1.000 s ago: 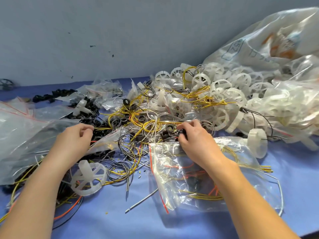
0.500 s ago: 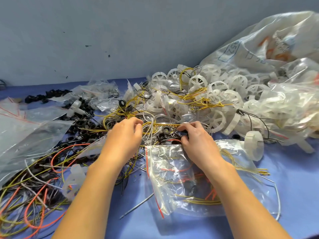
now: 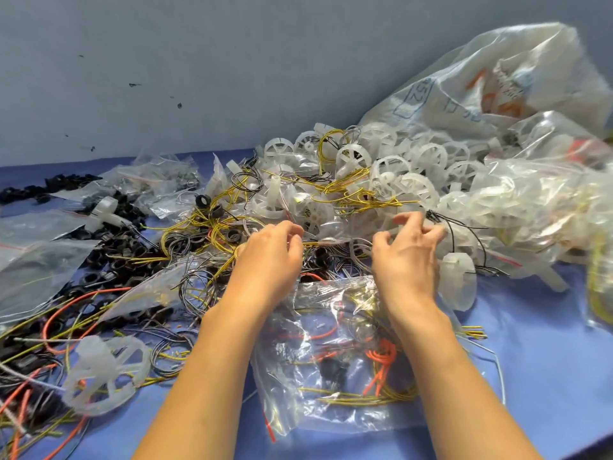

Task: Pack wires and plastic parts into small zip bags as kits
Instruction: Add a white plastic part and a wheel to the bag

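Note:
A clear zip bag [image 3: 335, 406] with a red seal strip lies on the blue table [image 3: 547, 376] between my forearms; yellow and orange wires and a black part show inside it. Just beyond it, my left hand [image 3: 268, 260] has its fingers curled down into the tangle of yellow and grey wires [image 3: 205, 234] and seems to pinch a yellow wire. My right hand [image 3: 408, 257] hovers with fingers spread and loosely bent, holding nothing, beside a thin black wire [image 3: 464, 227]. White plastic wheels [image 3: 414, 161] are heaped behind both hands.
A big plastic sack [image 3: 497, 88] and bags of wheels fill the right. Black rings [image 3: 109, 247] and empty zip bags [image 3: 33, 270] lie on the left. Loose white wheels sit at lower left [image 3: 106, 373] and by my right hand [image 3: 457, 280]. A grey wall stands behind.
My left hand moved right from the black rings into the wire tangle. My right hand let go of the zip bag's mouth, lifted and spread its fingers toward the wheels.

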A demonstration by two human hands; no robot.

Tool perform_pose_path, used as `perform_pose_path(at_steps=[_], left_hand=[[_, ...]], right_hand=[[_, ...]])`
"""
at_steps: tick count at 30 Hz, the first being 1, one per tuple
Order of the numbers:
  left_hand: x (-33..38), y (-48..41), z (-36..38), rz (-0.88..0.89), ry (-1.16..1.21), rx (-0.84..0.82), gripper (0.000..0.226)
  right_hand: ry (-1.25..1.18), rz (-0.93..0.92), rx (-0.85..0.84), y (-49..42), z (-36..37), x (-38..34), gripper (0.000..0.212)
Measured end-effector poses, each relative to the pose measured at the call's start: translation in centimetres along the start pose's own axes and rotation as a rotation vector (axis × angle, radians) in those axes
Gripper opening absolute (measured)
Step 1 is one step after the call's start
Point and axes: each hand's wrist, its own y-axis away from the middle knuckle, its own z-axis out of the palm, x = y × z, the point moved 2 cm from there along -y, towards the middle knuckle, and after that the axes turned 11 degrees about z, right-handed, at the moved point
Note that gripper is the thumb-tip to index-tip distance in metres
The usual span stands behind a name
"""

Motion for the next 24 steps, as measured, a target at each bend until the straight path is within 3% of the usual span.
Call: perform_pose_path(at_steps=[5, 10, 16, 20, 24], left_hand=[[0.6, 0.3, 0.4, 0.016, -0.008, -0.011, 0.031], [0.6, 0.8, 0.1, 0.042, -0.008, -0.021, 0.031], [1.1, 1.4, -1.5, 0.094, 0.199, 0.086, 0.027], [2.7, 1.9, -2.8, 0.143, 0.583, 0.105, 0.02], [3.8, 3.2, -3.3, 0.214, 0.729, 0.077, 0.023]], right_hand=[[0.083, -0.04, -0.052, -0.2, 0.2, 0.4, 0.032], [-0.095, -0.025, -0.144, -0.5, 0.0, 0.4, 0.035], [-0.338, -0.085, -0.072, -1.1, -3.5, -1.9, 0.029], [-0.886, 0.088, -0.454, -0.3, -5.0, -3.4, 0.023], [-1.123, 0.218, -0.797, 1.4, -4.5, -3.9, 0.024]])
